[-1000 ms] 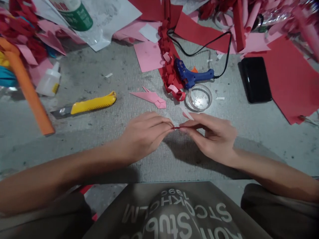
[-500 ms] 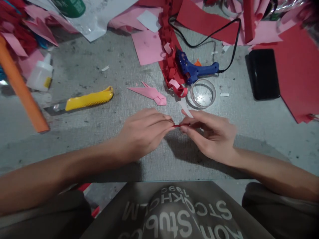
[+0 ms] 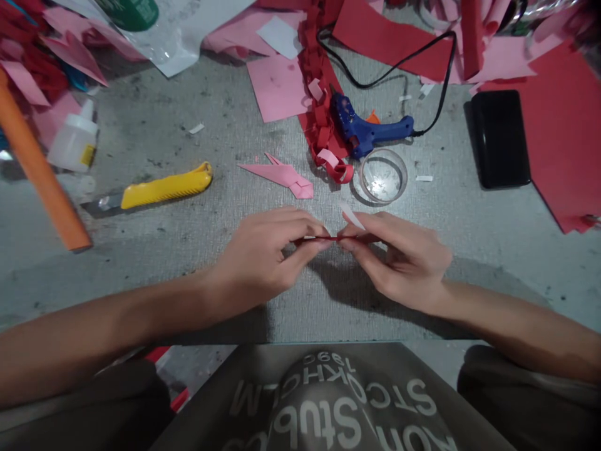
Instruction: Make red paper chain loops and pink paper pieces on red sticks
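Between my two hands is a thin piece of red paper, seen edge-on; most of it is covered by fingers. My left hand pinches its left end between thumb and fingertips. The right end is pinched by my right hand, and a narrow white paper strip sticks up by that hand's index finger. Just beyond my fingers lies a folded pink paper shape. A roll of clear tape lies flat on the table beyond my right hand.
A yellow utility knife with its blade out lies at left, near an orange stick and a glue bottle. Behind the tape are a blue glue gun with black cord and a red paper chain. A black case rests at right.
My left hand has changed its grip: thumb and index finger now arch apart behind the pinch, and more of the red paper's edge shows. My right hand stays nearly in place.
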Available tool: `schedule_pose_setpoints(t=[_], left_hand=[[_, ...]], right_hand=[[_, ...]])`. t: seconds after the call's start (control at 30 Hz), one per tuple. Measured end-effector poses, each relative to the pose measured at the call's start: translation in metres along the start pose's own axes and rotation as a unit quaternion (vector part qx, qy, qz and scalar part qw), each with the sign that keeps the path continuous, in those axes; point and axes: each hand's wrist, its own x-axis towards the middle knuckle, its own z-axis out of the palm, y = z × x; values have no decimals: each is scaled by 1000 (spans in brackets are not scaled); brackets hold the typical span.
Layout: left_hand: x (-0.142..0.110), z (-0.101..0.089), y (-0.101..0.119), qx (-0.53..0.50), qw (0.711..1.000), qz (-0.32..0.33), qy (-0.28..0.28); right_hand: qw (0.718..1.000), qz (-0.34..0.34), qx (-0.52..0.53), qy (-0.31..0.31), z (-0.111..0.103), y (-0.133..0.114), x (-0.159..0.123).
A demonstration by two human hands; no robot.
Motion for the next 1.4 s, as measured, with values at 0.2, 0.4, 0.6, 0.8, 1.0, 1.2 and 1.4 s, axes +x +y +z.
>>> schedule_pose_setpoints(t=[0.2,0.4,0.6,0.8,1.0,1.2,1.4], left_hand=[[0,-1,0,3,1000,6,9],[-1,0,1,-9,1000,-10,11],[0,-3,5,-31,999,-34,11],[3,-5,8,-173,980,-88,53],[10,5,14,-440,871,-157,155],[9,5,23,-492,828,-197,184],[5,8,12,-499,822,-177,210]], right_hand=[[999,21,43,-13,-2,0,0],[999,9,45,-11,-1,0,1],[986,62,151,18,0,5,1],[943,152,293,40,2,13,5],[933,164,321,13,18,-1,11],[911,235,330,72,36,-22,15],[903,218,356,96,39,-23,15]])
